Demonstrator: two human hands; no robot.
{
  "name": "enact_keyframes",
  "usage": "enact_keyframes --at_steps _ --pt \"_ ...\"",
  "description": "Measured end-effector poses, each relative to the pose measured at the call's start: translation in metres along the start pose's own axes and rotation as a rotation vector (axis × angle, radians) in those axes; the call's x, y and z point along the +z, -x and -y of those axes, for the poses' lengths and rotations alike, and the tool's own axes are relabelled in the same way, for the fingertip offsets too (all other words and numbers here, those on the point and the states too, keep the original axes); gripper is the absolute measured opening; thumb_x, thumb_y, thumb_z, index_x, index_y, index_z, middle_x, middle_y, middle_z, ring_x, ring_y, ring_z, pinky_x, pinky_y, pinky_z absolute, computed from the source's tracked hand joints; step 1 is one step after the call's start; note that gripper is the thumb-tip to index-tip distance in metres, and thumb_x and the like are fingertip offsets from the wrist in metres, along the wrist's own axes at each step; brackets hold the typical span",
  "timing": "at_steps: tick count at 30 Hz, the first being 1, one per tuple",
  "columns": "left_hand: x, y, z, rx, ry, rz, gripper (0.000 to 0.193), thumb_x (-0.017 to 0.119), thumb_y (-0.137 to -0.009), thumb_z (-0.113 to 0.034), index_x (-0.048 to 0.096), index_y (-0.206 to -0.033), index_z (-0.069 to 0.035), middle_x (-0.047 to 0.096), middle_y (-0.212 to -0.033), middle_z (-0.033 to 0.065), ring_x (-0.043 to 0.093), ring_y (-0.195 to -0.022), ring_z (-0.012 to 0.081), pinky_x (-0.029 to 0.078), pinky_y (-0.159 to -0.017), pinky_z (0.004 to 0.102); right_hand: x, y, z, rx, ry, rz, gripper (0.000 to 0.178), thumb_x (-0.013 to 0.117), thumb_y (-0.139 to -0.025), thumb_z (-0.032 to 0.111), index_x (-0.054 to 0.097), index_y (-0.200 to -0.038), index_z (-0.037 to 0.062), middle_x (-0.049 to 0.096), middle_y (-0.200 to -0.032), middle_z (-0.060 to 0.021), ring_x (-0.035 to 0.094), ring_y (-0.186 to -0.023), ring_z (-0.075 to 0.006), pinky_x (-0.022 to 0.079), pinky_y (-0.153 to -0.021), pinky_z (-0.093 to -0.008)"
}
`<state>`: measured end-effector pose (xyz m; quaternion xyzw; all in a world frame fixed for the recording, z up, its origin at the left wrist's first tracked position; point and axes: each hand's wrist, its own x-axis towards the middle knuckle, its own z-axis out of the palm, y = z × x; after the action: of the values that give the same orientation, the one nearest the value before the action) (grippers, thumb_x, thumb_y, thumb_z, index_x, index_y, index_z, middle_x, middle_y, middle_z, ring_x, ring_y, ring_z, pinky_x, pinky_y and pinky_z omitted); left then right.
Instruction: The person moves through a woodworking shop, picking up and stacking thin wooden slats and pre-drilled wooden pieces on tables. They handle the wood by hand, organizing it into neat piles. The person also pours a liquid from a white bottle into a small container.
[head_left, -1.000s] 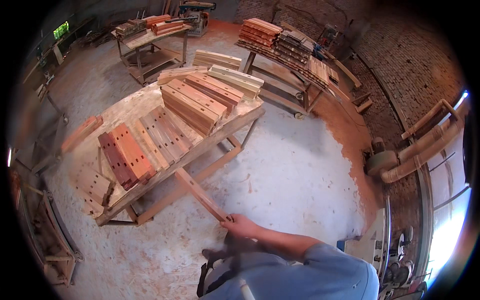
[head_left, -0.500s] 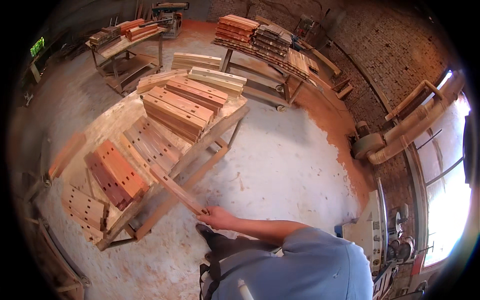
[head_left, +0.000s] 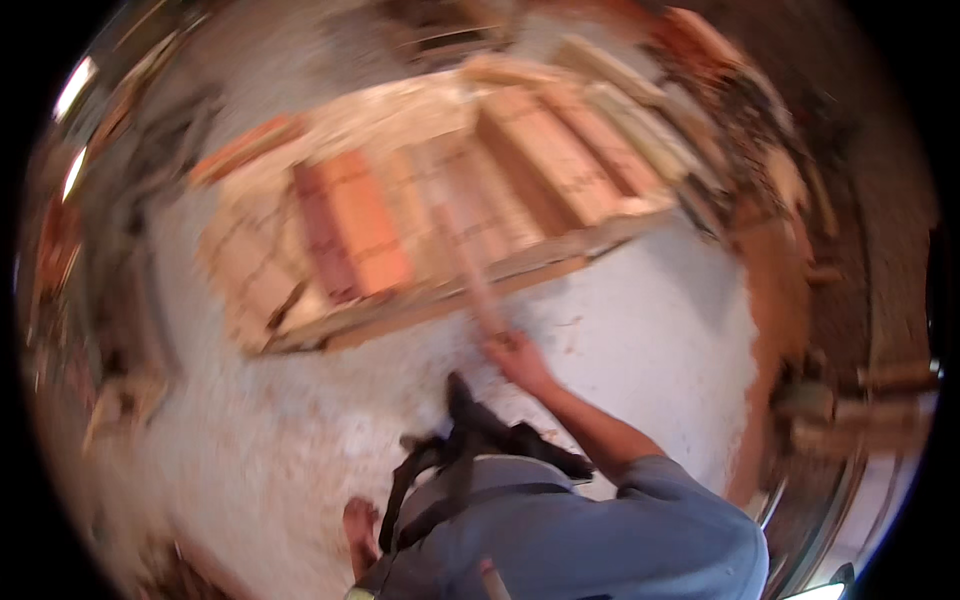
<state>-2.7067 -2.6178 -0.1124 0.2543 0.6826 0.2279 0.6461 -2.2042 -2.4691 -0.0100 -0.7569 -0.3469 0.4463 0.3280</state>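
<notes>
While the L grip (head_left: pixel 360 520) hangs low, well back from the surface (head_left: pixel 385 108), the R grip (head_left: pixel 515 358) is closed round the near end of a slim reddish-brown wooden pc (head_left: pixel 468 265), just off the surface's near edge. L fingers v. blurred, can't tell if spread or curled. Pc slants fwd across that near edge, far end showing over the surface; can't tell if it touches anything there. Nr that end, approx mid-surface: greyish-brown boards (head_left: pixel 480 190) side by side. L of mid-surface, in order: narrow pale boards (head_left: pixel 408 180), an orange stack (head_left: pixel 365 225), a dark-red stack (head_left: pixel 325 235) right beside it, then light-brown boards (head_left: pixel 255 265) at the surface's L end. R of mid-surface: a tall pinkish-brown stack (head_left: pixel 555 150), w/ pale greenish boards (head_left: pixel 640 125) nr the R end. By the surface's far L corner: reddish boards (head_left: pixel 250 145). Btwn surface & the person's blue shirt (head_left: pixel 600 535): pale floor (head_left: pixel 640 310), dark shoe (head_left: pixel 460 385) on it.
</notes>
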Motion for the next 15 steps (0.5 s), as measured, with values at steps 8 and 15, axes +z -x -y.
enact_keyframes --at_steps 8,15 --pt "-0.003 0.028 0.008 -0.157 0.115 -0.172 0.047 0.061 -0.089 -0.022 0.049 -0.128 0.002 0.064 -0.086 0.0074 0.063 -0.068 0.0168 0.052 -0.059 0.0298 0.024 0.022 0.043 0.117 -0.034 -0.057 0.033 0.063 -0.089 0.034 0.057 -0.085 0.0014 0.055 -0.062 -0.0023 0.052 -0.048 -0.0106 0.044 -0.045 -0.0283" --pt "-0.107 0.012 0.08 -0.371 0.155 -0.242 0.024 0.058 -0.091 -0.021 0.053 -0.112 -0.011 0.055 -0.07 0.0027 0.053 -0.055 0.0131 0.045 -0.048 0.0285 0.067 0.041 0.057 0.187 -0.045 -0.141 0.034 0.064 -0.089 0.035 0.056 -0.086 0.001 0.055 -0.064 -0.0026 0.051 -0.046 -0.0114 0.042 -0.042 -0.0278"
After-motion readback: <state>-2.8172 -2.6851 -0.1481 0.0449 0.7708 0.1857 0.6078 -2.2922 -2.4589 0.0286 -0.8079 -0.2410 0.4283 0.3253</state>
